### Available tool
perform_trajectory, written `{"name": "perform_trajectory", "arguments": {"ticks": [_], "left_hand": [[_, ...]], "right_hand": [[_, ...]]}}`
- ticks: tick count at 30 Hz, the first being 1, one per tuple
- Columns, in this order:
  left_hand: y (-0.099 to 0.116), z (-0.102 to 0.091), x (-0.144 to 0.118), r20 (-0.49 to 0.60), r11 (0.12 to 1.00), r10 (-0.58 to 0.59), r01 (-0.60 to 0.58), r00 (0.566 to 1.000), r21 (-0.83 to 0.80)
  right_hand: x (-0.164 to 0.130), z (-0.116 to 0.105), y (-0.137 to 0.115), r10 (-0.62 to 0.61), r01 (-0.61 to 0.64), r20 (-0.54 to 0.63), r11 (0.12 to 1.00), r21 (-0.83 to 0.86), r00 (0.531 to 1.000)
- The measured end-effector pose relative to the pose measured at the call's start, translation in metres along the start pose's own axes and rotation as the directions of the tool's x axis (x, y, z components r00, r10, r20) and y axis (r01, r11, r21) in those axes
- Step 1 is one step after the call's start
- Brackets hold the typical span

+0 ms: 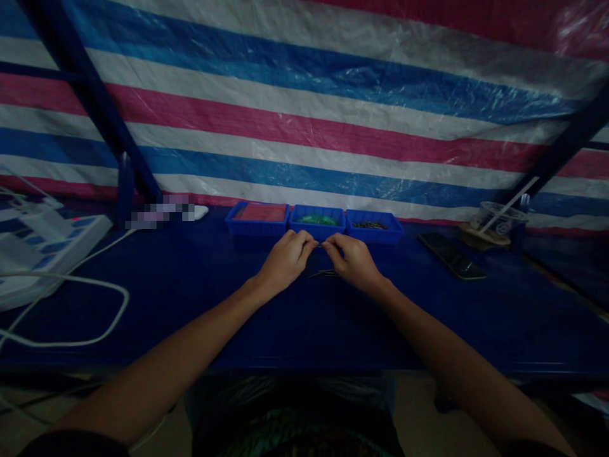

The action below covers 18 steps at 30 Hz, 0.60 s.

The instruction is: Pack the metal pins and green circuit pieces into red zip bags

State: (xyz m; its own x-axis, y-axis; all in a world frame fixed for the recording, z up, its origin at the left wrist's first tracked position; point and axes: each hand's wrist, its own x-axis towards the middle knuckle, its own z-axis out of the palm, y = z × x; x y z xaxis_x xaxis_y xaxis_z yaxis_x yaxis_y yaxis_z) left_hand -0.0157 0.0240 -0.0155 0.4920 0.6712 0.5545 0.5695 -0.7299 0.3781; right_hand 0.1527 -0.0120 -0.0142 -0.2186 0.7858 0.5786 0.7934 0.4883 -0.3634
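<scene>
My left hand (pixel 288 259) and my right hand (pixel 351 257) meet nearly fingertip to fingertip above the middle of the dark blue table. Both are closed in a pinch. A tiny dark piece shows between the fingertips, too small to name. Just below, a few thin metal pieces (pixel 326 273) lie on the tabletop beside my right hand. Behind my hands stand three blue bins in a row. The left bin (pixel 259 230) has flat reddish pieces, the middle bin (pixel 316 230) green shiny material, and the right bin (pixel 375 237) small brassy metal pieces.
A black phone (pixel 451 255) lies at the right, near a clear plastic cup (pixel 502 219) with a straw. On the left are a white power strip (pixel 57 254) and a looping white cable (pixel 124 304). A striped plastic sheet (pixel 304 114) hangs behind the table (pixel 190 330).
</scene>
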Motion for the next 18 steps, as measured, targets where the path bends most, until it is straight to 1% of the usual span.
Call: {"name": "perform_trajectory", "arguments": {"ticks": [3, 5, 7, 9, 10, 12, 13, 14, 16, 17, 18], "left_hand": [[-0.003, 0.003, 0.000, 0.030, 0.994, -0.068, 0.065, 0.997, 0.086], [-0.003, 0.005, 0.000, 0.047, 0.990, -0.092, 0.086, 0.995, 0.114], [-0.002, 0.004, 0.000, 0.077, 0.992, -0.094, 0.087, 0.993, 0.090], [-0.001, 0.003, -0.001, 0.117, 0.996, -0.087, 0.083, 0.989, 0.043], [0.000, 0.001, -0.002, 0.151, 0.997, -0.080, 0.077, 0.985, 0.030], [0.002, -0.001, -0.004, 0.236, 0.997, -0.052, 0.038, 0.970, 0.063], [0.003, -0.003, -0.005, 0.286, 0.995, -0.030, 0.002, 0.958, 0.101], [0.004, -0.004, -0.007, 0.333, 0.990, -0.007, -0.041, 0.943, 0.137], [0.006, -0.004, -0.011, 0.406, 0.977, 0.030, -0.112, 0.914, 0.179], [0.007, -0.003, -0.012, 0.427, 0.974, 0.041, -0.132, 0.903, 0.186], [0.008, -0.002, -0.013, 0.440, 0.972, 0.049, -0.144, 0.896, 0.186]], "right_hand": [[-0.001, 0.000, -0.004, -0.031, 0.032, 0.023, 0.999, -0.017, 0.999], [-0.001, -0.001, -0.007, -0.070, 0.071, 0.039, 0.997, -0.041, 0.997], [-0.001, -0.002, -0.008, -0.105, 0.108, 0.050, 0.991, -0.072, 0.993], [0.002, -0.005, -0.003, -0.106, 0.108, 0.025, 0.987, -0.119, 0.994], [0.004, -0.009, 0.003, -0.079, 0.076, -0.016, 0.986, -0.152, 0.997], [0.007, -0.018, 0.020, 0.033, -0.066, -0.151, 0.974, -0.219, 0.988], [0.009, -0.023, 0.031, 0.113, -0.169, -0.230, 0.956, -0.240, 0.967], [0.010, -0.028, 0.042, 0.192, -0.270, -0.297, 0.930, -0.249, 0.935], [0.011, -0.037, 0.061, 0.298, -0.397, -0.365, 0.887, -0.236, 0.882], [0.011, -0.039, 0.066, 0.327, -0.427, -0.376, 0.877, -0.220, 0.867], [0.011, -0.040, 0.069, 0.341, -0.433, -0.370, 0.879, -0.201, 0.864]]}}
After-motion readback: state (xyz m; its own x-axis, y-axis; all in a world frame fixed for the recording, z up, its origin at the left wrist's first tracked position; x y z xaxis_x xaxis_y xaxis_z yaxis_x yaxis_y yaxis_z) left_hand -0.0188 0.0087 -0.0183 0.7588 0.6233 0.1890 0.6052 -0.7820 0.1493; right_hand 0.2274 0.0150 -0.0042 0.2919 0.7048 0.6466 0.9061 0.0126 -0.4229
